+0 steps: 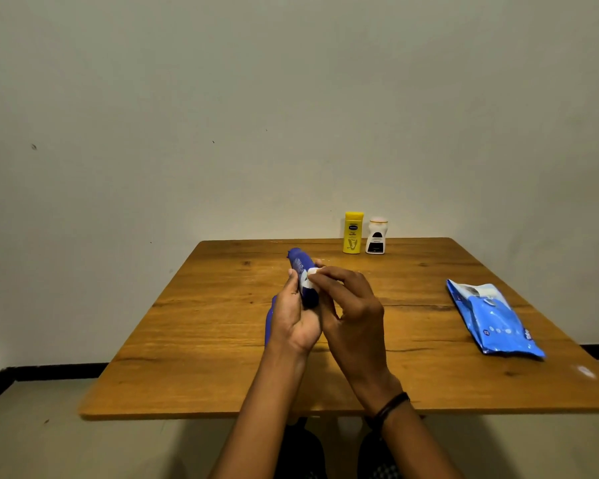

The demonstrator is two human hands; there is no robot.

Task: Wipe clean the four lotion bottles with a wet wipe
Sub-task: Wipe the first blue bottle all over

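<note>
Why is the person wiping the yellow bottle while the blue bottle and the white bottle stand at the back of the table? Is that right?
Not quite. The head view shows the left hand holding the blue bottle while the right hand presses the wet wipe on it. The yellow bottle stands at the back beside the white bottle.

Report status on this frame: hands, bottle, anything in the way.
Left hand gripping blue bottle, tilted above table. Right hand pressing white wipe onto it. Yellow bottle, white bottle upright at far edge. Nothing in the way.
</note>
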